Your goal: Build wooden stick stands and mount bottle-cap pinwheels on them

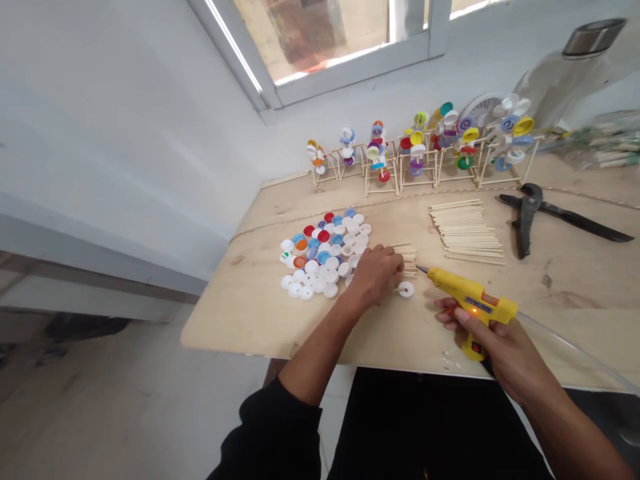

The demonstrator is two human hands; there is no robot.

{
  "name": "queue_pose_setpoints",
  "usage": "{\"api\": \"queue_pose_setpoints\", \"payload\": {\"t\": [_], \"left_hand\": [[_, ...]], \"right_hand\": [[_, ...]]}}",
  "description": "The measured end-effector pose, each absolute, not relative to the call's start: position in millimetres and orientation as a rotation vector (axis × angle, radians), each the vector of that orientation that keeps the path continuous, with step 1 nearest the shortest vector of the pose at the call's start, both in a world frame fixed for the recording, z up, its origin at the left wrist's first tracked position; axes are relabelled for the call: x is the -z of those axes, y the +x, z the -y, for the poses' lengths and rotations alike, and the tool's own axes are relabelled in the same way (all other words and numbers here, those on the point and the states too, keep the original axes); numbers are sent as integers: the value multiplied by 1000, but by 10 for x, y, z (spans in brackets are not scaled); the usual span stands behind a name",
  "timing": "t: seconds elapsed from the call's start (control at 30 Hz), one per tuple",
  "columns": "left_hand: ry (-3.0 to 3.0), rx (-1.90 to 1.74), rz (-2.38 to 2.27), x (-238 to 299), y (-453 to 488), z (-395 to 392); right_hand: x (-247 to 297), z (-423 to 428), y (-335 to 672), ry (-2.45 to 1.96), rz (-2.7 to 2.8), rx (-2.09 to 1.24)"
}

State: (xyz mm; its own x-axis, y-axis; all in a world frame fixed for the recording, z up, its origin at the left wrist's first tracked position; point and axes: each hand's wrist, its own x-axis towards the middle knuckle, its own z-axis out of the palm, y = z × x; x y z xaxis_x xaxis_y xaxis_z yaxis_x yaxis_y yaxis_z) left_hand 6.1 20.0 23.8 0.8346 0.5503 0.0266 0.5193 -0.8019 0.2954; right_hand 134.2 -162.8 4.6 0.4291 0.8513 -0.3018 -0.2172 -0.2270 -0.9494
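My right hand [505,340] is wrapped around the handle of a yellow hot glue gun [467,293]. Its orange light glows and the nozzle points left. My left hand [377,273] has its fingers curled down at the edge of a small bunch of thin wooden sticks [409,260]; its fingertips are hidden, so what they grip does not show. Just right of those fingers lies a white bottle cap [407,289] with a short stick at its middle. Left of the hand spreads a pile of plastic bottle caps [320,257], mostly white, some blue, red and orange.
A larger row of wooden sticks [467,230] lies beyond the glue gun, beside black-handled pliers [527,217]. Along the wall stand several stick frames carrying coloured-cap wheels [417,153]. A clear bottle [555,87] is at back right. The glue gun's cord [575,347] trails right across the wooden table [230,313].
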Motion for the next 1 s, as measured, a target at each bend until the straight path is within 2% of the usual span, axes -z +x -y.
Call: {"api": "queue_pose_setpoints", "payload": {"t": [0.2, 0.33, 0.6, 1.0], "left_hand": [[2451, -565, -1065, -378, -266, 62], [1910, -719, -1089, -411, -446, 430], [853, -666, -945, -170, -320, 859], [630, -636, -884, -190, -298, 772]], "right_hand": [[-49, 1630, 1345, -1494, 634, -1084], [-79, 1617, 1319, -1481, 605, -1074], [-137, 1723, 1276, -1655, 663, -1016], [-197, 1963, 1128, -1885, 767, -830]]}}
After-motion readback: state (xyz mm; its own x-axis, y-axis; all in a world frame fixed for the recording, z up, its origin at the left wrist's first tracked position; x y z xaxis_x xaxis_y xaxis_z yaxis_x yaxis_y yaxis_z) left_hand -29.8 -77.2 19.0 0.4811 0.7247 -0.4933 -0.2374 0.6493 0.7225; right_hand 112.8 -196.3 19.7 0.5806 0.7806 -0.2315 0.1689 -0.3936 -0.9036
